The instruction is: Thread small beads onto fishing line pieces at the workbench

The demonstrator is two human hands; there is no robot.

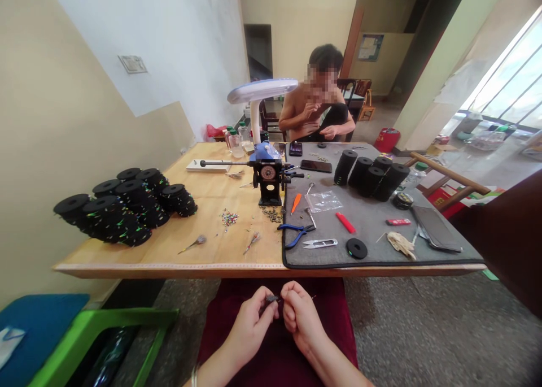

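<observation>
Over my lap, in front of the table edge, both my hands are held close together. My left hand [253, 319] pinches a small dark grey piece [271, 299] between thumb and fingertips. My right hand [300, 313], just to the right, has its fingers curled closed beside the piece's end; a thin tip pokes out past them, too small to name. Similar grey pieces with thin coloured ends lie on the bare wood, one grey piece [200, 240] at left and another grey piece [253, 240] nearer the middle.
On the table [169, 257] stand a black winding machine [269, 186], a lamp [262, 90] and stacks of black spools [114, 206]. The grey mat [313, 257] bears blue-handled pliers [297, 234], thread snips [320, 244] and a black disc [356, 248]. Another person [317, 104] sits opposite.
</observation>
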